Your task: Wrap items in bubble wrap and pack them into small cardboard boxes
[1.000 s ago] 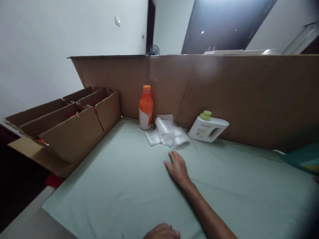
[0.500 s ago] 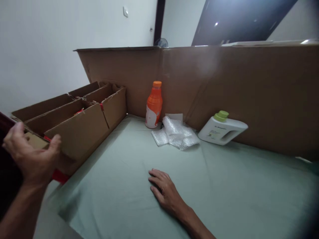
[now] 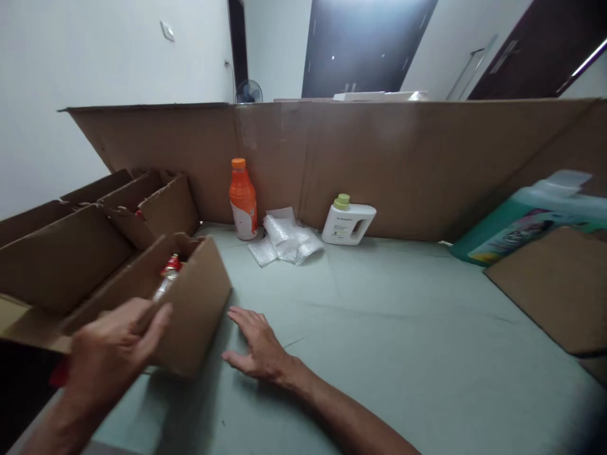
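Note:
My left hand [image 3: 116, 341] grips the near end of a cardboard box [image 3: 199, 303], its fingers over the rim and the thumb along the outer side. Inside the box lies a clear item with a red top [image 3: 169, 272], mostly hidden by the walls. Just right of the box, my right hand [image 3: 258, 347] hovers low over or rests on the pale green cloth [image 3: 379, 328], fingers spread and holding nothing; a small gap parts it from the box. Left of that box stand further cardboard compartments [image 3: 47, 253].
An orange bottle [image 3: 243, 202], folded bubble wrap [image 3: 287, 237] and a white jug with a green cap [image 3: 348, 222] stand along the cardboard wall [image 3: 403, 164]. At right a large bottle of green liquid [image 3: 516, 221] leans behind a cardboard piece [image 3: 554, 291].
One box has come away from the group of compartments and moved right, with my left hand on its end. My right hand's thumb has spread. The view has turned right.

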A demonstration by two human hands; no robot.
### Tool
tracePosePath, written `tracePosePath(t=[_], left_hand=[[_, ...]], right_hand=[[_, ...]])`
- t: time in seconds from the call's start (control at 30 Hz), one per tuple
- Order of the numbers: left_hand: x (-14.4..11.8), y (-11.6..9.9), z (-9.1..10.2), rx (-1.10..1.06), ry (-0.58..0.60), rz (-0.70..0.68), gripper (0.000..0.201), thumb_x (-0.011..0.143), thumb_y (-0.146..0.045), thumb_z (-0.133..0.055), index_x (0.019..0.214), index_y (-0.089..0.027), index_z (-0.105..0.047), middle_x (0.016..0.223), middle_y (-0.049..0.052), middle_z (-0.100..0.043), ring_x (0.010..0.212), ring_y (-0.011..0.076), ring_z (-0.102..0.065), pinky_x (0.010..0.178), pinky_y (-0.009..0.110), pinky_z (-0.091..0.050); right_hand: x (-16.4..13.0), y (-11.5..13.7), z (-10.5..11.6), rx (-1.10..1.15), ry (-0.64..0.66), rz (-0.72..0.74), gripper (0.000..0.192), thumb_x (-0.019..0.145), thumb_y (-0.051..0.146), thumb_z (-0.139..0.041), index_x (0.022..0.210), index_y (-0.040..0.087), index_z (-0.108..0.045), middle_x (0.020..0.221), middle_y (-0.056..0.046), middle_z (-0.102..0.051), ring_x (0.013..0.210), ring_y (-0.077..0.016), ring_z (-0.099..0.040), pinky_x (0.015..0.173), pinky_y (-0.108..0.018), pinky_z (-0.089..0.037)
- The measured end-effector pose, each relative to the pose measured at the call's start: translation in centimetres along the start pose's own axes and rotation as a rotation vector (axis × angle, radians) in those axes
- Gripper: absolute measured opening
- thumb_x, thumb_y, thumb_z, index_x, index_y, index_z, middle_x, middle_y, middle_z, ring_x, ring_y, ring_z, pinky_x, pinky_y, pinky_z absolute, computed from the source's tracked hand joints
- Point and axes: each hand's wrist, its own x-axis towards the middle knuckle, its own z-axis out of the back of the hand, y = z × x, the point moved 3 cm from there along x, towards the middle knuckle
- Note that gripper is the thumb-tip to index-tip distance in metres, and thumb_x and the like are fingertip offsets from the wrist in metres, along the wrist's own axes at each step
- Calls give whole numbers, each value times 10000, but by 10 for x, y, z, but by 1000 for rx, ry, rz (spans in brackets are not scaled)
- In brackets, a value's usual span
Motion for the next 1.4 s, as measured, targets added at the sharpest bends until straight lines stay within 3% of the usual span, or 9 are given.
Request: tracePosePath(t=[0.13,0.33,0.47,0.6,0.7,0.8,1.17,1.27,1.4], left_hand=[[-16,-86,-27,-2,-12,-168,311,993,-295,-483,727,-204,-616,603,-17,-627,506,128,-593,522,255,-394],[-23,-139,-37,-217,89,-313,269,972,-186,-515,712,-208,-582,611,-2,-561,546,147,-550,535,284,-411],[-34,-121,-24,-347,84,-342,157,940,-148,-555,1007,-234,-669,844,40,-659,750,169,-645,656,278,-540],[-75,-79,-25,-289,-118,22,605,848,-276,-712,1413,-331,-503,1421,98,-524,1173,293,-613,941,437,-577],[-119,-62,-53,-352,48,309,776,874,-433,-663,1551,-281,-315,1488,142,-481,1212,340,-611,922,481,-596],[-143,-60,-84,-380,183,418,746,899,-508,-592,1538,-226,-332,1384,165,-581,1238,371,-605,937,528,-588],[-38,-97,-163,-911,344,276,588,864,-390,-622,1406,-184,-526,1251,137,-683,1224,314,-618,1027,477,-539],[-46,-98,-186,-902,275,287,681,830,-307,-619,1474,-176,-440,1319,149,-648,1261,322,-593,1058,487,-516],[-66,-96,-203,-828,232,275,756,790,-201,-575,1519,-192,-377,1390,160,-608,1252,351,-604,1014,498,-551]], right_hand=[[-24,21,17,66,-19,-54,1048,736,505,-773,1577,114,-285,1593,-241,-360,1469,-373,-358,1171,-567,-332],[-94,-4,84,95,-265,-146,711,832,309,-653,1501,227,-427,1515,-152,-494,1400,-333,-465,1157,-544,-377],[-120,-33,124,157,-522,-320,480,887,255,-552,1366,242,-560,1257,-113,-672,1165,-265,-649,1025,-459,-522],[-120,-47,135,145,-417,-289,592,838,275,-604,1425,267,-532,1505,-118,-507,1338,-304,-535,1043,-483,-507],[-114,-49,127,175,-320,-262,731,807,270,-632,1509,252,-428,1545,-130,-467,1383,-313,-489,1047,-485,-509],[-118,-50,113,190,-319,-289,795,807,271,-644,1548,244,-357,1478,-136,-539,1234,-296,-610,991,-459,-555],[-198,-64,103,75,-683,-475,697,912,443,-607,1535,272,-347,1435,-159,-568,1109,-292,-694,917,-445,-606],[-203,-75,129,60,-698,-481,574,885,454,-641,1410,255,-524,1261,-132,-695,971,-269,-740,828,-383,-636],[-170,-96,199,-29,-676,-488,347,831,542,-656,947,230,-754,809,-71,-762,748,-264,-740,654,-329,-633]])
